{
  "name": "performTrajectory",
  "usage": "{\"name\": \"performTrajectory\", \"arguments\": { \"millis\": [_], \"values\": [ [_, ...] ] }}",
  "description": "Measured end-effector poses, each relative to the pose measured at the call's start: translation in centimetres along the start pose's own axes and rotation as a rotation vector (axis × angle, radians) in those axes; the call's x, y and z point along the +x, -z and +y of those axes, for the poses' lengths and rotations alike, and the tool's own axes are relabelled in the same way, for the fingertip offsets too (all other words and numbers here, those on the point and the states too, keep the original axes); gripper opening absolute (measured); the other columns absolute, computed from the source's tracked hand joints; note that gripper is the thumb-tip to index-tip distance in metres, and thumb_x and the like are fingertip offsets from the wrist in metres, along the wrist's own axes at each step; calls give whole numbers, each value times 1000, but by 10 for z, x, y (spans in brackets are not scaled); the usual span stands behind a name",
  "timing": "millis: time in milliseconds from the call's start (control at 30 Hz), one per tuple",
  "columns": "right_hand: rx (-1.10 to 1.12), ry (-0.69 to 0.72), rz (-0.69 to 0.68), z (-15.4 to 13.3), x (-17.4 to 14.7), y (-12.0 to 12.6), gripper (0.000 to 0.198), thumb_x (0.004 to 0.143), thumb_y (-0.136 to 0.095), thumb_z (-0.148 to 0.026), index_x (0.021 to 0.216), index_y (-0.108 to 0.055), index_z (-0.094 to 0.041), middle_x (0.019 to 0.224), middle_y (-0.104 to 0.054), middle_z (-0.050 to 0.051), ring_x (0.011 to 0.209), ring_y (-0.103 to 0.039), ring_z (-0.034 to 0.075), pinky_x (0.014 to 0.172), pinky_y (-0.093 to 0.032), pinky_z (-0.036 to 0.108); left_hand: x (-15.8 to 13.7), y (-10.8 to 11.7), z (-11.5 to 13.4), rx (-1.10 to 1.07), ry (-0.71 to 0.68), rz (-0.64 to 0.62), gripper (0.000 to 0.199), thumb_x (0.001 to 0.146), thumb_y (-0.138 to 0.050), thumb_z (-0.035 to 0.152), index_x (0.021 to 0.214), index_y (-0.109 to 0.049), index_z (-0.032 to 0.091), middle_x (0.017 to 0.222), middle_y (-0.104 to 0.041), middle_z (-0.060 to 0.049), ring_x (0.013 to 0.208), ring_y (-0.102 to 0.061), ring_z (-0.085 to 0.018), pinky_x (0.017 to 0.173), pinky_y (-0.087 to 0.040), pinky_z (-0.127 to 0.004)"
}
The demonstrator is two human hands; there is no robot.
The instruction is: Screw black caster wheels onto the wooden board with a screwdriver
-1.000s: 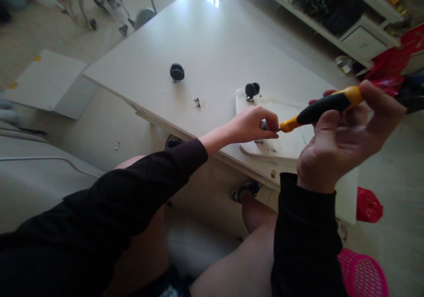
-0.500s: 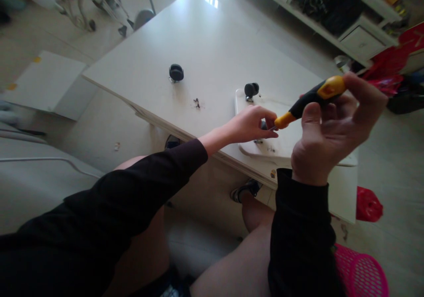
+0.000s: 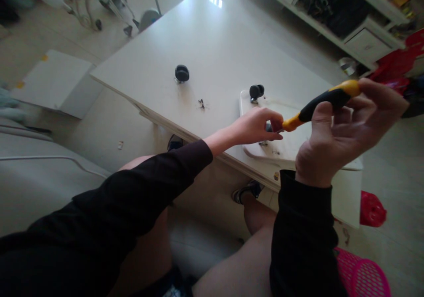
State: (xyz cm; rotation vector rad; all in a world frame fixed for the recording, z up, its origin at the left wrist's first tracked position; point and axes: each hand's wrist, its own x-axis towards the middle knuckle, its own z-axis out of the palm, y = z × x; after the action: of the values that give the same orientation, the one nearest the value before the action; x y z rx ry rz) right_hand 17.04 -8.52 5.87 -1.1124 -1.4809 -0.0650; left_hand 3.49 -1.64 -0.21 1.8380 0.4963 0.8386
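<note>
The right hand [image 3: 346, 135] is closed on the yellow-and-black handle of a screwdriver [image 3: 323, 104], which slants down leftward over a white rounded-corner panel [image 3: 291, 149]. The left hand [image 3: 253, 125] has thumb and forefinger drawn narrow at the screwdriver's shaft; whether they grip it cannot be determined. Just beside these fingers is a partly hidden caster [image 3: 269, 128]. A black twin-wheel caster [image 3: 255, 92] stands upright at the panel's far left corner. The panel lies on the right part of a white table [image 3: 225, 54]. Farther left on the table are a loose black caster [image 3: 182, 73] and, nearer, a small cluster of dark screw-like pieces [image 3: 201, 104].
</note>
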Motion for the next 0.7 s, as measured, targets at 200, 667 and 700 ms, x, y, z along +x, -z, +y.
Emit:
{"name": "performTrajectory", "arguments": {
  "millis": [200, 667, 700],
  "values": [
    [-57, 57, 46, 6, 1, 3, 31, 94, -75, -40, 123, -65, -44, 117, -58, -5, 108, -70, 16, 99, -67, 38, 1, 0, 1, -16, 37, -12, 7, 85, -80, 15, 92, -79, 14, 86, -78, -6, 77, -69, -13, 79, -55, -29],
    [-59, 72, 70, 6, 3, 7, 37, 87, -83, -39, 118, -64, -40, 116, -54, -4, 110, -67, 15, 99, -65, 38, -1, -3, -1, 5, -4, -24, 13, 85, -77, 15, 97, -81, 16, 92, -79, -6, 81, -71, -14, 79, -57, -28],
    [-49, 50, 71, 4, 2, 6, 32, 90, -79, -38, 117, -64, -40, 117, -55, -4, 114, -67, 17, 102, -65, 41, -1, -3, -1, 9, -2, -23, 13, 85, -77, 15, 98, -81, 16, 92, -79, -6, 82, -71, -14, 79, -56, -28]
  ]
}}
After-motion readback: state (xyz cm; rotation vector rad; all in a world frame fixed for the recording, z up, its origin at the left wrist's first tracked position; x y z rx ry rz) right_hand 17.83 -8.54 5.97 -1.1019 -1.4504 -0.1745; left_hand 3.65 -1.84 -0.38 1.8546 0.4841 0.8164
